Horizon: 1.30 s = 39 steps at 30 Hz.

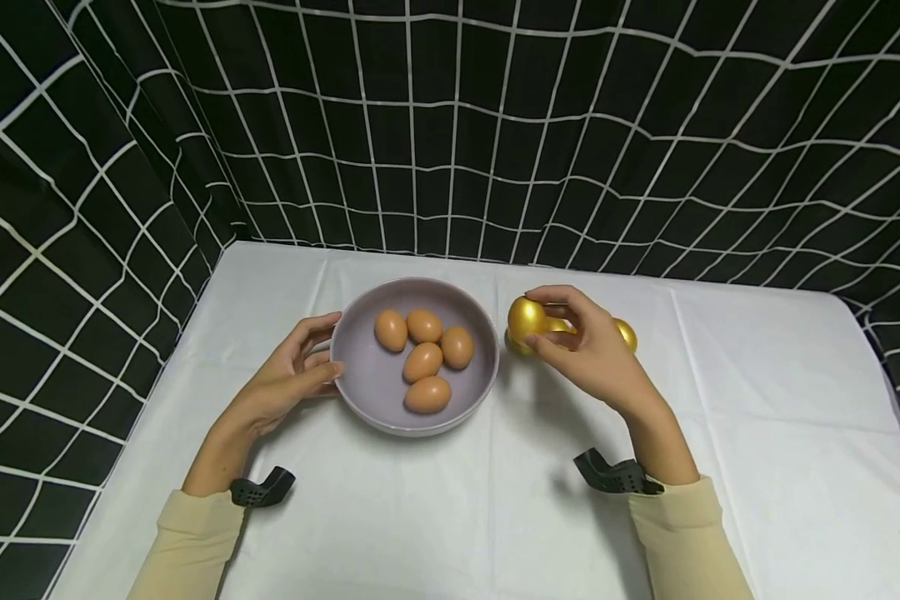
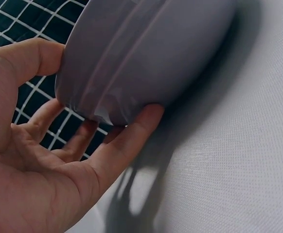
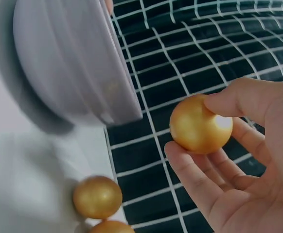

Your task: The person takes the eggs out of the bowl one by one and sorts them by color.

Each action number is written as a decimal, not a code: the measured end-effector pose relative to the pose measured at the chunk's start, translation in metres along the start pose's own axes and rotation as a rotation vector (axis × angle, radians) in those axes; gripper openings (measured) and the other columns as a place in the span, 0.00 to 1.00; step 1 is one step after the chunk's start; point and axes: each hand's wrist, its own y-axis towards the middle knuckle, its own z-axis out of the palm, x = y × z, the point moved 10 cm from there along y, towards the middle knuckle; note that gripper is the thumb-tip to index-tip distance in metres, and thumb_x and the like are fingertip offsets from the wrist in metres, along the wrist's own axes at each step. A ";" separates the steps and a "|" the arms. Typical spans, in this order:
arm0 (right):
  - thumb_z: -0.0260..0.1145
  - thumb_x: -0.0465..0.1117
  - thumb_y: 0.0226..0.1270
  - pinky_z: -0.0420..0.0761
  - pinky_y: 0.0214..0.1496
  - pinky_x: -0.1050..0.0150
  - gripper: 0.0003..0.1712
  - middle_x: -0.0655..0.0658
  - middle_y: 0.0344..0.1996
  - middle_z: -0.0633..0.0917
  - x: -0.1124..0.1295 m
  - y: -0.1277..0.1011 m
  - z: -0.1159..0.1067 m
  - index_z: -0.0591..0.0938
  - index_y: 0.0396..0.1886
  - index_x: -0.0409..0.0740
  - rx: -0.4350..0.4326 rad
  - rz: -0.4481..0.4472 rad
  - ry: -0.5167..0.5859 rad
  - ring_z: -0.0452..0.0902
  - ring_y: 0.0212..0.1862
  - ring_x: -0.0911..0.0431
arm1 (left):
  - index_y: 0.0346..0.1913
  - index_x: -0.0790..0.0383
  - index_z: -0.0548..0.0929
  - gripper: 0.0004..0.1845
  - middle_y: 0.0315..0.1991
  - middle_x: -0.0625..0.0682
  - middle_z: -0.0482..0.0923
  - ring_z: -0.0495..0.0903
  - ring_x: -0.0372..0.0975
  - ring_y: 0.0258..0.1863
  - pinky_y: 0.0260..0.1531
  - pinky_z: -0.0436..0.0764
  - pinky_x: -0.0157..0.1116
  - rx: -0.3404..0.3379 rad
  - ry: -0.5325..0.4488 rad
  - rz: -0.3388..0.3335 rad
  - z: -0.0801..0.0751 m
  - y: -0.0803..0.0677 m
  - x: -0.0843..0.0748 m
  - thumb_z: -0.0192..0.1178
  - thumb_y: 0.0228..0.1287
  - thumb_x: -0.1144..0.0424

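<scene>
A pale lilac bowl (image 1: 360, 333) stands in the middle of the white table and holds several brown eggs (image 1: 424, 362). My left hand (image 1: 324, 346) holds the bowl's left side; in the left wrist view the thumb (image 2: 32, 58) lies on the rim and the index finger (image 2: 132, 131) against the bowl's wall (image 2: 141, 53). My right hand (image 1: 549, 322) pinches a golden egg (image 1: 526, 317) just right of the bowl, lifted off the cloth. In the right wrist view this golden egg (image 3: 200, 124) sits between thumb and fingertips (image 3: 187, 170). More golden eggs (image 1: 627, 334) lie on the cloth under and behind that hand.
A black curtain with a white grid (image 1: 450, 133) closes the back and both sides of the table (image 1: 757, 400). Two loose golden eggs (image 3: 97, 196) lie near the bowl's outer wall (image 3: 73, 63). Bare white cloth stretches to the front and right.
</scene>
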 end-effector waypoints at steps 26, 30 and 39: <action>0.72 0.31 0.70 0.83 0.57 0.79 0.30 0.53 0.65 0.78 -0.032 -0.027 -0.073 0.76 0.71 0.38 -0.197 0.038 -0.056 0.76 0.63 0.67 | 0.83 0.59 0.55 0.41 0.81 0.63 0.56 0.77 0.42 0.68 0.53 0.89 0.40 0.001 0.019 0.002 0.001 0.001 0.000 0.60 0.73 0.73; 0.72 0.33 0.70 0.82 0.55 0.81 0.31 0.58 0.64 0.78 -0.044 -0.029 -0.088 0.76 0.71 0.38 -0.229 0.071 -0.094 0.75 0.62 0.69 | 0.83 0.59 0.55 0.41 0.81 0.63 0.56 0.78 0.40 0.67 0.52 0.90 0.40 0.007 0.017 0.004 0.001 0.001 -0.001 0.60 0.73 0.73; 0.71 0.36 0.72 0.80 0.53 0.85 0.31 0.44 0.69 0.77 -0.068 -0.036 -0.113 0.76 0.73 0.41 -0.274 0.132 -0.206 0.73 0.61 0.72 | 0.83 0.60 0.54 0.41 0.81 0.64 0.55 0.80 0.35 0.65 0.52 0.90 0.39 0.005 0.006 0.007 0.001 -0.001 -0.001 0.60 0.73 0.73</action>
